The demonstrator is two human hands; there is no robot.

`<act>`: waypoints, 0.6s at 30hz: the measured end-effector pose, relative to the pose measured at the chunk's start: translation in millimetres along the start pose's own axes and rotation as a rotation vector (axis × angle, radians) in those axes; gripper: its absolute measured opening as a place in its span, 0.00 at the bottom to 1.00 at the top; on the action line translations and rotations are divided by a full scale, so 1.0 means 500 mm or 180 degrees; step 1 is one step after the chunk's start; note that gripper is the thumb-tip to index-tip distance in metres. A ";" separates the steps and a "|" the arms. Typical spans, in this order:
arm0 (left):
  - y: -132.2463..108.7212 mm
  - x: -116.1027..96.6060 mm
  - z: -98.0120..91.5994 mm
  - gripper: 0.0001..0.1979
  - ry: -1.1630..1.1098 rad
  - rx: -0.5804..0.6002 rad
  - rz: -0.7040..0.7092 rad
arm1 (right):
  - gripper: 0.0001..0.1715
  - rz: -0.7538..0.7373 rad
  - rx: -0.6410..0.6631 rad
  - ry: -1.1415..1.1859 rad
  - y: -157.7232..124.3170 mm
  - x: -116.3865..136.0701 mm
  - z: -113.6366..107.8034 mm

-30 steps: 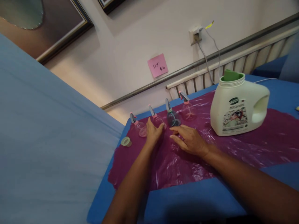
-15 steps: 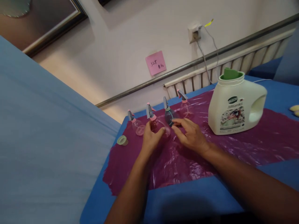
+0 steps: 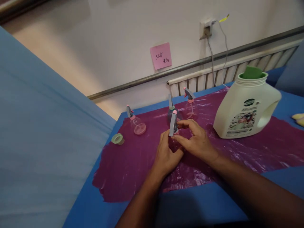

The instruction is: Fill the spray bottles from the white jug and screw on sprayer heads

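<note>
Grey trigger head, pink collar: small spray bottle upright at mid-sheet, its clear body mostly hidden between both hands. Left hand: fingers curled closed around the body from the near side. Right hand: fingers bent, tips pressed on the bottle's right side. Purple plastic sheet underneath. Other spray bottles stand just behind. Green cap lies to the left, white detergent jug to the right.

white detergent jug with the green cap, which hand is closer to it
Right. The right hand lies just left of the white plastic detergent jug, not touching; the left hand is farther left; both hold a small clear spray bottle.
</note>
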State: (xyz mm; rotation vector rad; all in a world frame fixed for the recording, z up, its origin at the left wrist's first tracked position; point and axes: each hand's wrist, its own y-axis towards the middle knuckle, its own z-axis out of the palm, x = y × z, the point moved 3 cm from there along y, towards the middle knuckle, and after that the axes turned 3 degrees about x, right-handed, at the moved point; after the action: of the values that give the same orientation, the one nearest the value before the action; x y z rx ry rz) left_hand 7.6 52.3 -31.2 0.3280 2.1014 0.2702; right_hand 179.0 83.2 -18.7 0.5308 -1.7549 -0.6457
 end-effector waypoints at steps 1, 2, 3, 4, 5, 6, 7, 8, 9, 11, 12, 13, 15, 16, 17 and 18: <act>-0.003 -0.004 -0.001 0.34 0.0044 0.0015 -0.0004 | 0.19 0.0112 0.0003 0.0009 -0.002 0.002 0.001; -0.006 -0.008 -0.003 0.34 0.0100 0.0035 -0.0002 | 0.19 0.0238 0.0004 0.0011 -0.004 0.002 0.003; -0.008 -0.012 -0.004 0.34 0.0153 0.0060 -0.0002 | 0.20 0.0359 -0.0014 0.0013 -0.006 0.003 0.004; -0.010 -0.015 -0.005 0.34 0.0193 0.0084 -0.0010 | 0.20 0.0461 -0.0049 0.0021 -0.008 0.003 0.005; -0.011 -0.017 -0.005 0.34 0.0210 0.0109 -0.0030 | 0.21 0.0534 -0.0095 0.0036 -0.009 0.003 0.006; -0.011 -0.018 -0.005 0.34 0.0204 0.0128 -0.0059 | 0.21 0.0573 -0.0145 0.0061 -0.010 0.004 0.007; -0.012 -0.018 -0.005 0.34 0.0176 0.0139 -0.0091 | 0.22 0.0584 -0.0187 0.0091 -0.011 0.004 0.008; -0.012 -0.017 -0.005 0.33 0.0145 0.0143 -0.0118 | 0.22 0.0579 -0.0211 0.0116 -0.011 0.004 0.010; -0.012 -0.015 -0.005 0.32 0.0120 0.0134 -0.0132 | 0.22 0.0577 -0.0215 0.0124 -0.011 0.004 0.011; -0.011 -0.009 -0.003 0.31 0.0091 0.0095 -0.0113 | 0.22 0.0567 -0.0201 0.0095 -0.012 0.003 0.014; -0.011 -0.007 -0.003 0.31 0.0073 0.0065 -0.0082 | 0.21 0.0560 -0.0200 0.0071 -0.012 0.002 0.015; -0.011 -0.004 -0.002 0.30 0.0041 0.0042 -0.0045 | 0.21 0.0547 -0.0197 0.0054 -0.012 0.001 0.015; -0.010 -0.001 -0.001 0.29 -0.0050 0.0036 0.0024 | 0.22 0.0502 -0.0160 0.0065 -0.013 0.000 0.017; -0.010 0.000 0.000 0.29 -0.0092 0.0036 0.0040 | 0.22 0.0483 -0.0124 0.0090 -0.014 -0.001 0.018; -0.010 0.001 -0.001 0.29 -0.0124 0.0038 0.0039 | 0.23 0.0465 -0.0085 0.0123 -0.014 0.000 0.019; -0.010 0.002 -0.001 0.28 -0.0143 0.0042 0.0025 | 0.25 0.0452 -0.0037 0.0159 -0.015 0.000 0.019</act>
State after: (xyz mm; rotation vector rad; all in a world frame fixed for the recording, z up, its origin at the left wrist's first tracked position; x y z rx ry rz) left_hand 6.2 48.0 -33.2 0.3471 2.0590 0.2513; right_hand 169.9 79.1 -25.6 0.4066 -1.7236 -0.5382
